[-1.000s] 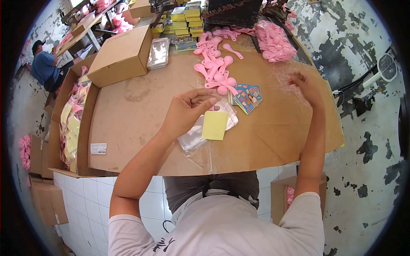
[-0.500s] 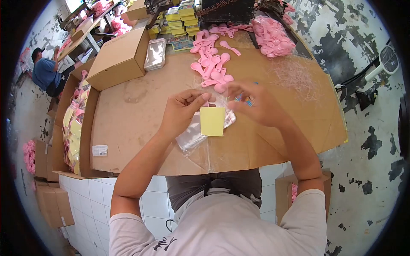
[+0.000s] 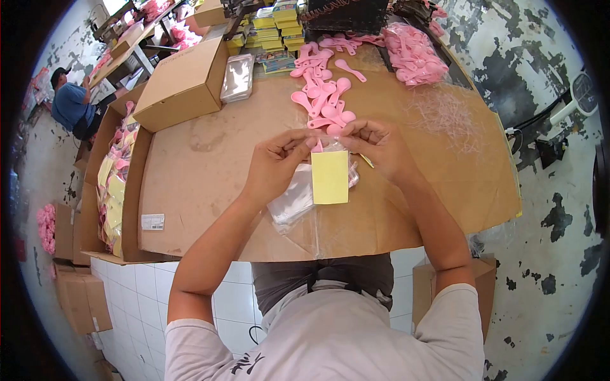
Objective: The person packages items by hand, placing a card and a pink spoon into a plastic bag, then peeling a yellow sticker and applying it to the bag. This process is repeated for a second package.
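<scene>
1. Clear bags (image 3: 291,202): a loose stack on the tabletop (image 3: 203,190), just left of the yellow card (image 3: 330,177) and partly under it.
2. Yellow card: held upright, hanging just below the fingertips of both hands.
3. Left hand (image 3: 276,162): fingers pinched shut on the card's upper left edge.
4. Right hand (image 3: 378,147): fingers pinched shut on the card's upper right edge.
5. Pink spoons (image 3: 324,105): a loose heap just beyond the card.
6. Cardboard box (image 3: 181,82): well beyond the card, to its left.
</scene>
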Demonstrator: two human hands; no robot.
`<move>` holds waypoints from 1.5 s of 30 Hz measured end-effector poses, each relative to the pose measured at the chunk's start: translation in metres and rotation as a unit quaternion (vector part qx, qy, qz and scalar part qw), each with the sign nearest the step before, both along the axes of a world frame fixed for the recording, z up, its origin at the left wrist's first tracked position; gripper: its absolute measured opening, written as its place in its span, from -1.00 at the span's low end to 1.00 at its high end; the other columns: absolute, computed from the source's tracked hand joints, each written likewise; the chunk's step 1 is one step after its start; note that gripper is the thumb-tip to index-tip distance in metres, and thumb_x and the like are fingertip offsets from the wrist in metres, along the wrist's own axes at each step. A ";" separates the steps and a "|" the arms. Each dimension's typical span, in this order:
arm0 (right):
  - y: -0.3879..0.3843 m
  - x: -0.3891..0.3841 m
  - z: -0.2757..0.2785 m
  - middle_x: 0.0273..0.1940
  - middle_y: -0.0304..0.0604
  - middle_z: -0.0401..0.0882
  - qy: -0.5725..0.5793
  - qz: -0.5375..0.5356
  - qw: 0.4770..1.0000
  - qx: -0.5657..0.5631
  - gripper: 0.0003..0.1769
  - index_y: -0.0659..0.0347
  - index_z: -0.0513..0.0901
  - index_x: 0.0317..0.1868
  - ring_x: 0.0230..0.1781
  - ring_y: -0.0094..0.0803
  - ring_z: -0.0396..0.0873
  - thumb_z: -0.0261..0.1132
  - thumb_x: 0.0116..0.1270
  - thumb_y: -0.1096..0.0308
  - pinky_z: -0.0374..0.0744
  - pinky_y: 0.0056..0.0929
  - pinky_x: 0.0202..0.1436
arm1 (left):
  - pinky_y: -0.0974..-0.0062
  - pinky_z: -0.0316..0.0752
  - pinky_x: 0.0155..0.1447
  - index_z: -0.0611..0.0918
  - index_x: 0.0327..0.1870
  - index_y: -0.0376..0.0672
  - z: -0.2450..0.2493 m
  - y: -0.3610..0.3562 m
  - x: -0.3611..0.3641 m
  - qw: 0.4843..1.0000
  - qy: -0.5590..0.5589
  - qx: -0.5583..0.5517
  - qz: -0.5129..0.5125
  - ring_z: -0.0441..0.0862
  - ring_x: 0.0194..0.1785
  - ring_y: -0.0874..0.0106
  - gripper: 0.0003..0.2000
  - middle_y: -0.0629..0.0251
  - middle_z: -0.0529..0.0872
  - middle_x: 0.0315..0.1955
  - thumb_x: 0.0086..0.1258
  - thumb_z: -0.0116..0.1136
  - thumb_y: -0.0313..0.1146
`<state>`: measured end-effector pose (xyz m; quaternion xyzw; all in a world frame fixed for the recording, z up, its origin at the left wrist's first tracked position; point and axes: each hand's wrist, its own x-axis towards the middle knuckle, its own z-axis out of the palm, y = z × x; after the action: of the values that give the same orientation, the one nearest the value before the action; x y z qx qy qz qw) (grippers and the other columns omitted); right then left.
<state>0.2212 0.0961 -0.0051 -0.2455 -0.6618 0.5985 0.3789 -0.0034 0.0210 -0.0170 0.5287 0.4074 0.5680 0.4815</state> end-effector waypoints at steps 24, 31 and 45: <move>0.001 0.007 -0.004 -0.03 -0.23 0.68 -0.012 0.056 0.998 0.032 -0.57 0.32 0.55 0.25 0.00 -0.55 0.64 0.39 0.39 0.59 0.62 -0.51 0.08 | 0.51 0.67 0.09 0.68 0.22 -0.29 -0.002 0.005 -0.007 0.999 -0.005 -0.042 -0.028 0.75 -0.01 0.53 -0.73 0.24 0.81 -0.02 0.59 0.20 -0.41; 0.003 0.007 -0.003 0.08 -0.21 0.68 -0.005 0.105 0.994 -0.012 -0.50 0.31 0.51 0.31 0.10 -0.50 0.63 0.38 0.39 0.59 0.60 -0.42 0.20 | 0.49 0.68 0.09 0.63 0.25 -0.30 0.013 -0.005 -0.002 0.999 -0.029 -0.009 -0.046 0.74 0.00 0.52 -0.68 0.26 0.79 0.02 0.56 0.24 -0.41; 0.040 0.065 -0.010 0.02 -0.02 0.63 -0.348 -0.119 0.851 0.374 -0.63 0.25 0.72 0.11 0.14 -0.07 0.55 0.43 0.34 0.31 0.48 -0.17 0.29 | 0.42 0.55 0.32 0.43 0.49 -0.22 0.032 -0.094 -0.187 0.880 -0.339 0.132 0.305 0.54 0.39 0.38 -0.48 0.06 0.52 0.42 0.68 0.02 -0.08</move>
<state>0.2860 0.1366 -0.0155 -0.3542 -0.8900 0.1317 0.2553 -0.1906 -0.0732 0.0147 0.2123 0.2811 0.8798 0.3191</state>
